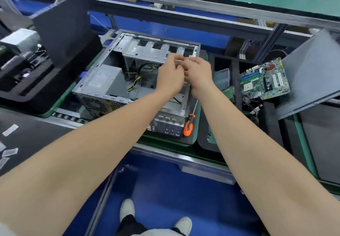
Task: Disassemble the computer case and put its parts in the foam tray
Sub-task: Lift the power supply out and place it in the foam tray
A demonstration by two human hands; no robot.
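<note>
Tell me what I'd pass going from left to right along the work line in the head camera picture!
Black foam tray of parts → grey power supply inside the open computer case → orange-handled screwdriver → green motherboard → dark side panel.

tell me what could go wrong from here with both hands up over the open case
1. The left hand and right hand seem to pinch a small pale part, too blurred to identify, above the computer case; dropped, it could vanish among the cables.
2. The screwdriver lies at the case's right edge under the right forearm, which could knock it off.
3. The motherboard sits tilted in the foam tray and might slide.
</note>
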